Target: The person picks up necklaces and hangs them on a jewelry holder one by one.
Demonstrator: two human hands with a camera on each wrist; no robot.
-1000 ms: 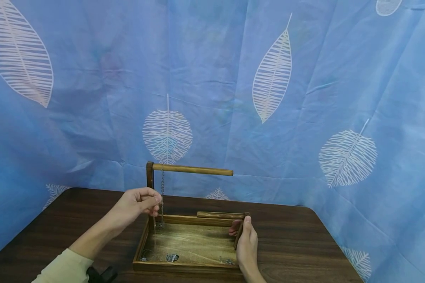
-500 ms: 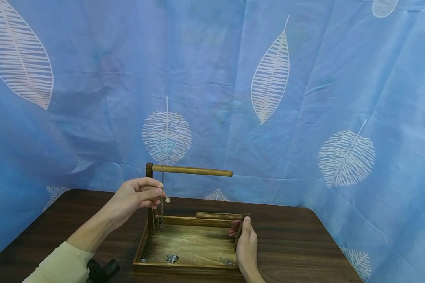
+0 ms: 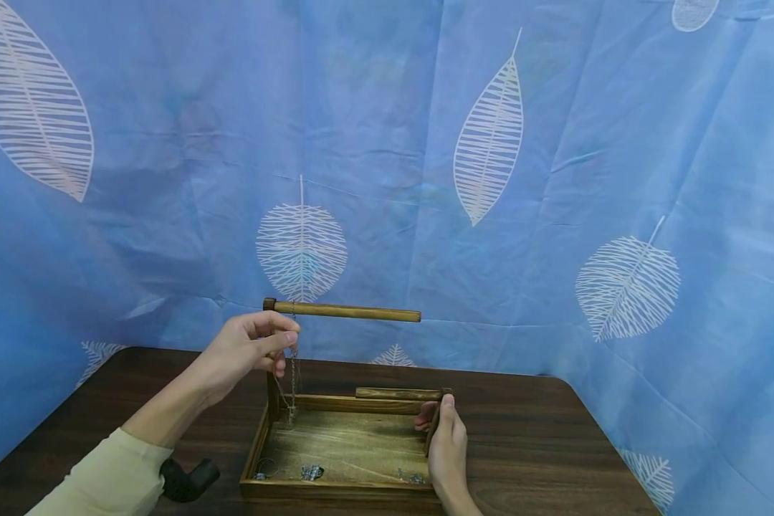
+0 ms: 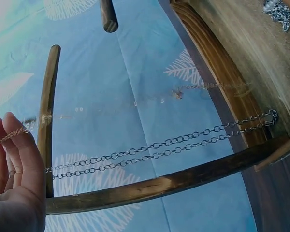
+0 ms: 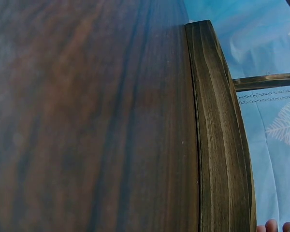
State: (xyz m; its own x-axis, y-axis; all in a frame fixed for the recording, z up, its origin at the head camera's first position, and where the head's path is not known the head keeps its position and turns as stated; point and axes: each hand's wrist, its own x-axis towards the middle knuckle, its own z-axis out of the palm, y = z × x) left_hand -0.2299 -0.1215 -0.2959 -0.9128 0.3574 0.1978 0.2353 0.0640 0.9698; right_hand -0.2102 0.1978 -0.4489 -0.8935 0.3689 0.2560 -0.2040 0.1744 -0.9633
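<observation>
In the head view my left hand (image 3: 241, 351) is raised at the left end of a wooden jewelry stand's upper bar (image 3: 355, 312), just below it. Thumb and fingertips pinch a fine gold-toned necklace (image 4: 208, 86), which trails down toward the tray in the left wrist view. A silver chain (image 4: 154, 145) hangs looped over the same bar, close to the hand. My right hand (image 3: 449, 448) grips the short right post of the stand, thumb in front at the end of the lower bar (image 3: 400, 393), fingers behind. Only its fingertips (image 5: 272, 225) show in the right wrist view.
The stand's shallow tray (image 3: 335, 489) has several jewelry pieces along its front, including a silver chain heap (image 3: 312, 472) and a thin ring-shaped piece (image 3: 266, 467). A dark object (image 3: 190, 480) lies by the left sleeve. Behind the brown table (image 3: 529, 444) hangs a blue leaf-print cloth (image 3: 387, 179).
My left hand has risen toward the upper bar with the gold-toned necklace. A small round pendant beside the fingers half a second ago no longer shows. The right hand keeps its hold.
</observation>
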